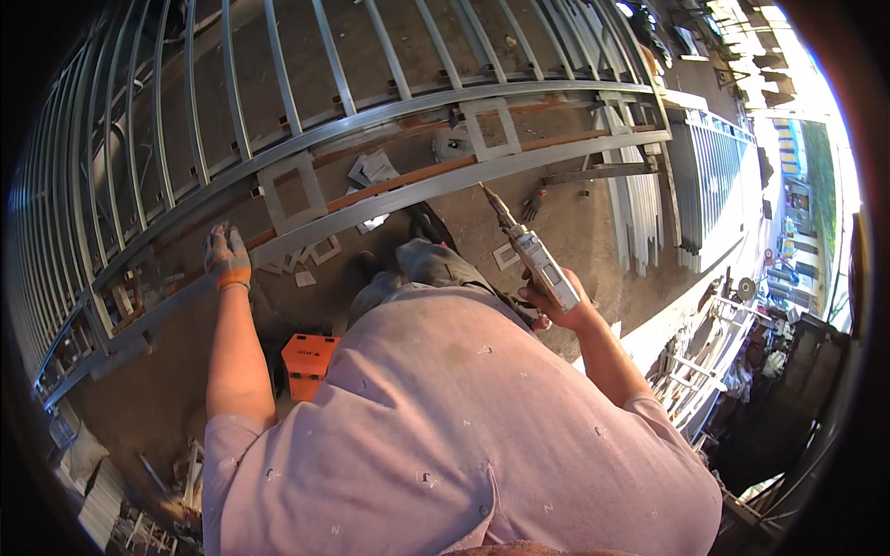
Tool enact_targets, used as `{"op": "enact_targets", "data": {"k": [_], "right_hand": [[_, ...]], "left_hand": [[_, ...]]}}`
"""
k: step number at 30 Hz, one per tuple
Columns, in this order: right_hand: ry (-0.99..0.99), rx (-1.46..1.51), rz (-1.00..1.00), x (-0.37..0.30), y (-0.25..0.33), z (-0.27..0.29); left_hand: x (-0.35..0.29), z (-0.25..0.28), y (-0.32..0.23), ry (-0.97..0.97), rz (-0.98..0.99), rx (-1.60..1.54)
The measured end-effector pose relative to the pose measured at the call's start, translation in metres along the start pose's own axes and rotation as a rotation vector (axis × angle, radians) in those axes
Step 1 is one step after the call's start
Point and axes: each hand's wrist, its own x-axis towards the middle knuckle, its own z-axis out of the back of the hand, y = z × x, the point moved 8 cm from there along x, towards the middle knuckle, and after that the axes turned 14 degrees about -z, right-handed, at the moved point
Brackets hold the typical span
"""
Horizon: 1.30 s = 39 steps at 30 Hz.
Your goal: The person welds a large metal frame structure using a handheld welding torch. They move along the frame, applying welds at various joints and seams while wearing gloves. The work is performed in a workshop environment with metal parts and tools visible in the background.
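Note:
My left hand [228, 259], in a grey work glove with an orange cuff, lies with its fingers stretched out on the lower rail [408, 192] of a large metal frame with many upright bars. My right hand [566, 306] is wrapped round the rear of a silver handheld welding gun [540, 261]. The gun's narrow, brownish nozzle points up and away, ending just short of the lower rail. Small square plates [489, 128] bridge the gap between the frame's two long rails.
An orange box [309, 364] stands on the floor left of my legs. Beyond the gun lies a dark glove [533, 204]. Square metal pieces [324, 248] and pale sheets [374, 168] are scattered below the frame. Stacked barred panels [709, 181] stand at right, with metal scraps nearer me.

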Motion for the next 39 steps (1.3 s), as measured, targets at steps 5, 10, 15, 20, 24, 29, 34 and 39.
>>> {"op": "enact_targets", "data": {"k": [5, 10, 15, 20, 24, 29, 34, 39], "right_hand": [[-0.122, 0.032, 0.19, 0.004, -0.04, 0.019], [-0.068, 0.087, 0.109, 0.028, -0.085, 0.022], [-0.104, -0.191, 0.397, 0.059, -0.082, 0.031], [0.023, -0.231, 0.309, 0.104, -0.072, 0.036], [0.162, -0.163, 0.174, 0.127, -0.05, 0.039], [0.132, -0.385, 0.363, 0.138, 0.005, 0.021], [0.236, -0.333, 0.471, 0.123, 0.062, -0.034], [0.198, -0.383, 0.489, 0.101, 0.112, -0.109]], "left_hand": [[-0.043, 0.004, -0.028, -0.112, -0.132, -0.01], [-0.104, 0.026, -0.074, -0.201, -0.167, 0.029], [-0.226, -0.037, -0.047, 0.598, 0.41, -0.142], [-0.392, -0.064, -0.096, 1.244, -0.214, -0.253], [-0.471, -0.041, -0.092, 0.997, 0.398, -0.454], [-0.48, -0.015, -0.096, 0.678, 0.619, -0.542], [-0.48, -0.009, -0.097, 0.617, 0.783, -0.646], [-0.51, -0.032, -0.045, 0.67, 0.838, -0.639]]}}
